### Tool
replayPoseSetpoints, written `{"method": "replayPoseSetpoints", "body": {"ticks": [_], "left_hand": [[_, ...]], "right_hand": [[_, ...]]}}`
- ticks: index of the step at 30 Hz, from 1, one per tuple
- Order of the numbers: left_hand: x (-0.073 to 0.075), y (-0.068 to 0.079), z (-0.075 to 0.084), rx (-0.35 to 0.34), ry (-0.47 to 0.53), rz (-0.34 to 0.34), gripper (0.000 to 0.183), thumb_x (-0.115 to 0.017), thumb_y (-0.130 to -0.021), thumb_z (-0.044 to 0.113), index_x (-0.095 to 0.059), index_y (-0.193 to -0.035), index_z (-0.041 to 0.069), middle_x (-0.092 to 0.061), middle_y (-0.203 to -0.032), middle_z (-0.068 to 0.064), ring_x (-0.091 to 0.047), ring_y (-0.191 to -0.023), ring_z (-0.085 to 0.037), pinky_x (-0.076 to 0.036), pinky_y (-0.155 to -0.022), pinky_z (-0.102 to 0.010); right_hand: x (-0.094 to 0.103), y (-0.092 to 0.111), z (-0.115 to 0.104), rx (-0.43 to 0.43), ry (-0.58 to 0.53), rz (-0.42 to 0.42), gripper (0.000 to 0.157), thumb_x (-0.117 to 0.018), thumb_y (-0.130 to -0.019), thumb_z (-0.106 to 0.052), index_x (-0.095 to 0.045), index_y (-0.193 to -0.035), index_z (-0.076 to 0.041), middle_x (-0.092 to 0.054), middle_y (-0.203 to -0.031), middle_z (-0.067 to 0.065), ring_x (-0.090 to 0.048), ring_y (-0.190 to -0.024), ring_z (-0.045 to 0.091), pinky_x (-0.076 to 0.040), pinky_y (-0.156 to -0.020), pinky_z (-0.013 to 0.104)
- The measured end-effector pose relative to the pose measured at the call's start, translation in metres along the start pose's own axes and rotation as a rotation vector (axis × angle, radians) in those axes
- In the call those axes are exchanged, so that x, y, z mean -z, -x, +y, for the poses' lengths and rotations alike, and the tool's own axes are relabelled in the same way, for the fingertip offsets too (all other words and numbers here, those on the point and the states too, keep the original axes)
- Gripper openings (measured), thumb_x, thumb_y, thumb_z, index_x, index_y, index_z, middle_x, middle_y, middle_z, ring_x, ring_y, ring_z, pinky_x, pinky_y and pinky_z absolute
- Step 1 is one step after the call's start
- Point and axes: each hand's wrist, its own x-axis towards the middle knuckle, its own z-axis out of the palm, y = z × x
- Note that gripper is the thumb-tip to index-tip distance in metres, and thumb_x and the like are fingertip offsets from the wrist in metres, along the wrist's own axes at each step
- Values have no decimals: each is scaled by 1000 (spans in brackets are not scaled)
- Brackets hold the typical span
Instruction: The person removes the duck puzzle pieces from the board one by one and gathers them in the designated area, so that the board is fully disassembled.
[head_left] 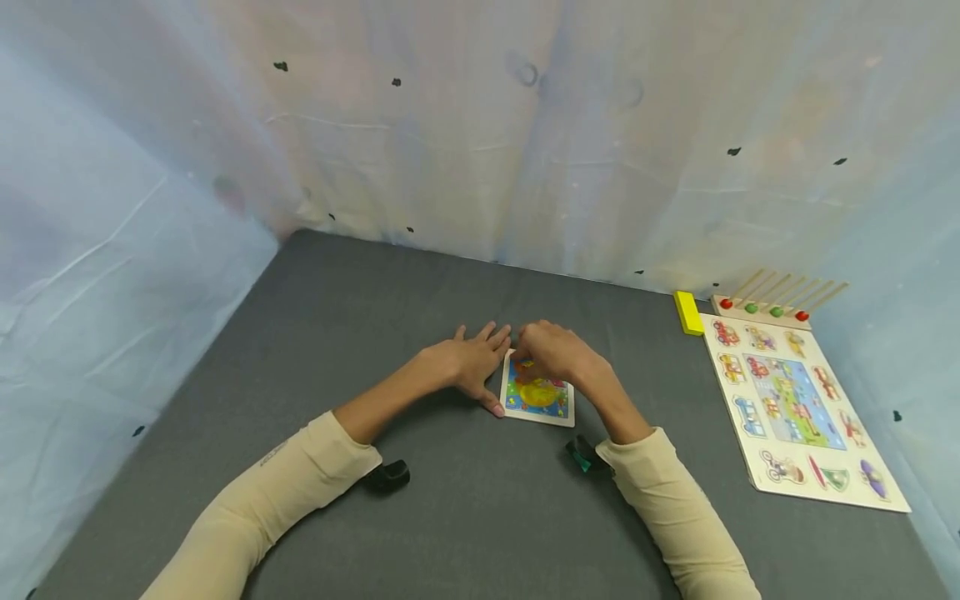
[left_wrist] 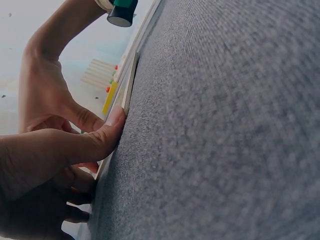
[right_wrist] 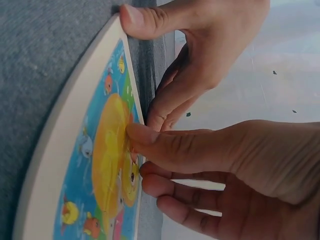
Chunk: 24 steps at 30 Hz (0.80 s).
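Observation:
A small square picture board [head_left: 537,413] with a light border lies on the dark table. A yellow duck on blue fills its middle [right_wrist: 107,150]. My left hand [head_left: 474,363] is spread along the board's left edge, thumb touching the near left corner and fingers straight on the cloth. My right hand [head_left: 553,352] is over the board's far part. In the right wrist view, its thumb [right_wrist: 145,135] touches the picture and its other fingers bend near the far edge. Whether a piece lies between thumb and forefinger is hidden.
To the right lies a larger wooden picture board [head_left: 806,490] with vehicle shapes. Behind it stand a peg rack [head_left: 765,312] with red and green beads and a yellow block [head_left: 688,313]. Pale sheeting [head_left: 480,167] hangs round the table. Black wrist devices [head_left: 388,476] sit under the sleeves.

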Motion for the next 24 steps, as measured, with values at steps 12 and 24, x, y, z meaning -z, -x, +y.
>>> {"method": "replayPoseSetpoints", "body": {"ticks": [12, 24], "left_hand": [[-4, 7, -1, 8, 52, -7, 122, -70, -86, 72, -7, -169, 8, 8, -178, -8, 7, -166, -32, -11, -130, -67], [1, -1, -1, -10, 49, 6, 123, -70, -85, 73, -5, -169, 9, 10, -177, -9, 8, -166, -33, -12, -129, -70]], "right_hand": [[-3, -2, -11, -42, -15, -69, 21, -87, -87, -13, -81, -104, -3, -75, -91, 6, -64, -69, 13, -50, -62, 25], [2, -2, 1, 50, 37, 9, 26, -89, -82, -11, -81, -107, -4, -76, -114, 9, -72, -95, 22, -61, -82, 36]]}}
